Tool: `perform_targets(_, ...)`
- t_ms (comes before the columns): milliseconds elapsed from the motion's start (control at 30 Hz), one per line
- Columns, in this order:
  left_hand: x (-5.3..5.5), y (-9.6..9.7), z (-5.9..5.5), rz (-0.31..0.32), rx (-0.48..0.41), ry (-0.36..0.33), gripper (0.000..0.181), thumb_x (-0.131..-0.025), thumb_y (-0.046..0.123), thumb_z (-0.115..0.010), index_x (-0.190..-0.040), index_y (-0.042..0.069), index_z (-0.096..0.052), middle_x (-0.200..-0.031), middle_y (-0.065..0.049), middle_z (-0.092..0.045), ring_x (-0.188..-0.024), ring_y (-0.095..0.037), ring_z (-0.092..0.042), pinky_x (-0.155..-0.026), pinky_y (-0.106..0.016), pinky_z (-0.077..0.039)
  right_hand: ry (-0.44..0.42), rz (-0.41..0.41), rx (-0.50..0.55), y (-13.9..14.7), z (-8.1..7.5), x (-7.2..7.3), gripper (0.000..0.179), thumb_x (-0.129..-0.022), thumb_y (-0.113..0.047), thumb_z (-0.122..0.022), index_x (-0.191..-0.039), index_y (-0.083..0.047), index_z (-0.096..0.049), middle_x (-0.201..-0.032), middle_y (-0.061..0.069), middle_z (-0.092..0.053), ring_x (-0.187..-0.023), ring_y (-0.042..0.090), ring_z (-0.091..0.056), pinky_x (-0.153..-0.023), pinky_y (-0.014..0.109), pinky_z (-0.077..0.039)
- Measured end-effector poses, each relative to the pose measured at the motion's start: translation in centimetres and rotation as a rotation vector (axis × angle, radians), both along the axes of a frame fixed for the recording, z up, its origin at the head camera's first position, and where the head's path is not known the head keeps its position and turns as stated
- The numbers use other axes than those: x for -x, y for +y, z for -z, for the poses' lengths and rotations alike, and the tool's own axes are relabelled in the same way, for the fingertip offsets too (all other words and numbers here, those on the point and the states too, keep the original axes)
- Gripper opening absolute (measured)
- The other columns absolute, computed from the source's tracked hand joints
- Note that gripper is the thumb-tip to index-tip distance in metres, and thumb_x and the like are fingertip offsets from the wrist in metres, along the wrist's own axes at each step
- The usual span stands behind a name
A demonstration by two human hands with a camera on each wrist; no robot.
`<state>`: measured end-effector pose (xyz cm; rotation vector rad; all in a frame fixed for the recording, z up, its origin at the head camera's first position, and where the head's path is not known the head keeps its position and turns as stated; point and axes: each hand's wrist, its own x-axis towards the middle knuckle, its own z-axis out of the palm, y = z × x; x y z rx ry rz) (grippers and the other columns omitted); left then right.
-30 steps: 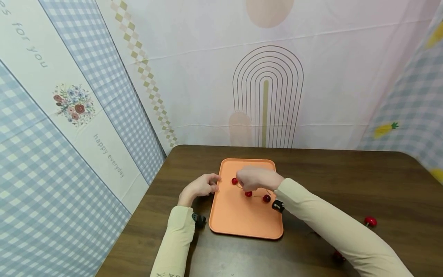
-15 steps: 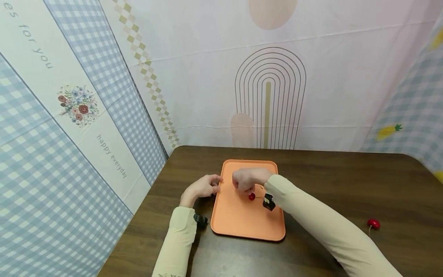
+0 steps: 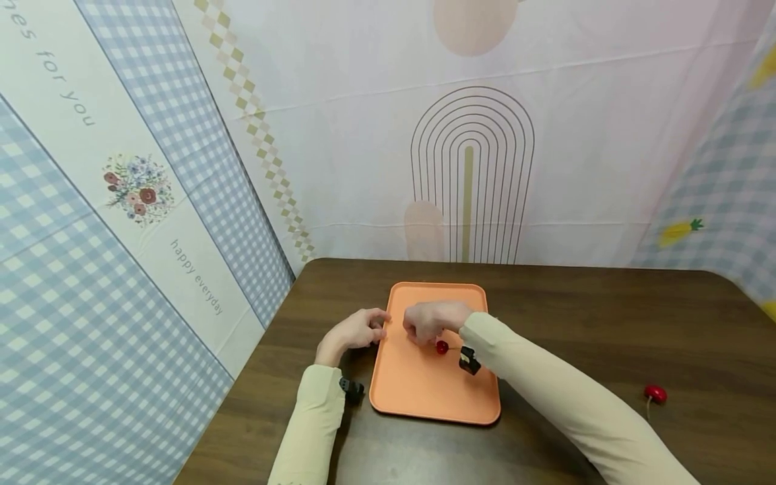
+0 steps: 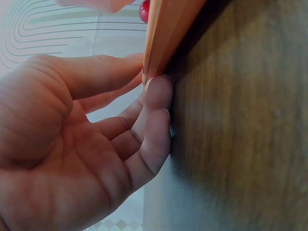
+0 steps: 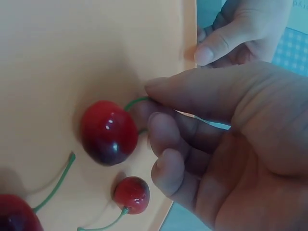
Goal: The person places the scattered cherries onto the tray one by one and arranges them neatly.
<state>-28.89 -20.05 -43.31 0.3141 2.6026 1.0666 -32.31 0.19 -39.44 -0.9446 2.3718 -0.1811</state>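
An orange tray [image 3: 418, 397] lies on the brown table. My left hand [image 3: 356, 331] holds its left edge; in the left wrist view the thumb touches the rim and fingertips [image 4: 159, 91] curl against the outer side. Over the tray, my right hand [image 3: 429, 322] is lowered. In the right wrist view its thumb and forefinger pinch the green stem [image 5: 136, 101] of a glossy dark-red cherry [image 5: 108, 132] close to the tray surface. Beside it sits a smaller cherry [image 5: 131, 195], and another cherry [image 5: 17, 214] is partly cut off by the frame.
On the table [image 3: 576, 316] to the right lies one more red cherry [image 3: 655, 394] with its stem. My right sleeve [image 3: 564, 387] crosses the table and hides part of it. A patterned cloth [image 3: 351, 155] hangs behind the table.
My right hand has moved slightly left and nearer to me, covering the leftmost cherry on the tray. The sleeve now hides a cherry at the lower right. The left hand stays at the tray edge.
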Motion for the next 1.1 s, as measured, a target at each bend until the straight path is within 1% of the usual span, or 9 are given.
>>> perform_targets(200,-0.1,0.1,-0.1,-0.001,0.0,-0.005,0.034,-0.096,0.008,-0.059,-0.13,0.008,-0.059,-0.086,-0.006,-0.064,-0.069,-0.014,-0.054,-0.059,-0.025,-0.043,0.012,-0.004,0.027,0.0,0.3,-0.1,0.03,-0.093,-0.006,-0.056,-0.064,-0.014,-0.057,-0.057,-0.003,-0.045,-0.049,0.011,-0.039,-0.048,0.025,-0.031)
perform_targets(333,-0.1,0.0,0.0,-0.002,0.002,-0.004,0.033,-0.096,0.008,-0.059,-0.13,0.008,-0.059,-0.086,-0.006,-0.063,-0.068,-0.014,-0.054,-0.058,-0.025,-0.043,0.041,-0.011,0.042,0.1,0.4,-0.1,0.027,-0.091,-0.006,-0.059,-0.066,-0.015,-0.057,-0.059,-0.003,-0.047,-0.049,0.011,-0.041,-0.048,0.025,-0.033)
perform_targets(433,-0.1,-0.1,0.0,-0.004,-0.003,-0.004,0.033,-0.096,0.008,-0.059,-0.129,0.008,-0.059,-0.086,-0.007,-0.063,-0.068,-0.014,-0.054,-0.058,-0.025,-0.043,0.074,-0.004,0.071,0.4,0.1,-0.2,0.023,-0.089,-0.006,-0.06,-0.068,-0.016,-0.057,-0.06,-0.004,-0.048,-0.05,0.01,-0.042,-0.05,0.025,-0.033)
perform_targets(567,-0.1,0.0,-0.2,-0.006,-0.014,-0.016,0.034,-0.095,0.008,-0.059,-0.129,0.007,-0.059,-0.086,-0.006,-0.063,-0.068,-0.014,-0.053,-0.059,-0.025,-0.043,0.109,0.014,0.184,1.3,-1.2,-0.3,0.016,-0.091,-0.006,-0.06,-0.075,-0.011,-0.061,-0.06,-0.003,-0.051,-0.049,0.01,-0.045,-0.051,0.025,-0.034)
perform_targets(667,-0.1,0.0,-0.4,-0.012,-0.013,-0.024,0.035,-0.095,0.009,-0.06,-0.13,0.008,-0.058,-0.087,-0.006,-0.063,-0.068,-0.014,-0.053,-0.059,-0.025,-0.043,0.168,-0.009,0.257,2.3,-2.5,-0.3,0.011,-0.092,-0.009,-0.062,-0.081,-0.011,-0.063,-0.066,-0.003,-0.056,-0.051,0.011,-0.051,-0.052,0.024,-0.039)
perform_targets(733,0.0,0.0,-0.4,-0.017,-0.006,-0.025,0.035,-0.095,0.009,-0.06,-0.13,0.009,-0.059,-0.088,-0.007,-0.063,-0.068,-0.015,-0.054,-0.06,-0.025,-0.044,0.228,-0.037,0.274,3.2,-3.3,-0.4,0.011,-0.093,-0.012,-0.063,-0.082,-0.013,-0.062,-0.071,-0.004,-0.059,-0.054,0.01,-0.054,-0.054,0.023,-0.042)
perform_targets(833,-0.1,0.0,-0.5,-0.026,0.008,-0.021,0.035,-0.096,0.01,-0.06,-0.13,0.009,-0.059,-0.089,-0.007,-0.064,-0.068,-0.015,-0.054,-0.06,-0.025,-0.045,0.293,-0.06,0.296,4.6,-4.3,-0.6,0.011,-0.092,-0.014,-0.064,-0.081,-0.016,-0.061,-0.075,-0.004,-0.061,-0.057,0.008,-0.053,-0.056,0.023,-0.042)
perform_targets(967,-0.1,0.0,-0.4,-0.029,0.009,-0.021,0.035,-0.096,0.01,-0.06,-0.131,0.01,-0.059,-0.091,-0.007,-0.065,-0.07,-0.014,-0.055,-0.061,-0.025,-0.045,0.32,-0.052,0.33,6.4,-5.3,-1.3,0.012,-0.091,-0.013,-0.062,-0.08,-0.016,-0.06,-0.071,-0.005,-0.057,-0.057,0.007,-0.047,-0.054,0.023,-0.04)
perform_targets(1100,-0.2,0.1,-0.4,-0.027,-0.006,-0.022,0.035,-0.096,0.009,-0.06,-0.13,0.009,-0.059,-0.091,-0.007,-0.064,-0.071,-0.015,-0.055,-0.06,-0.026,-0.045,0.339,-0.033,0.351,8.1,-6.0,-2.1,0.014,-0.092,-0.014,-0.062,-0.079,-0.018,-0.059,-0.069,-0.006,-0.054,-0.056,0.005,-0.046,-0.053,0.023,-0.038)
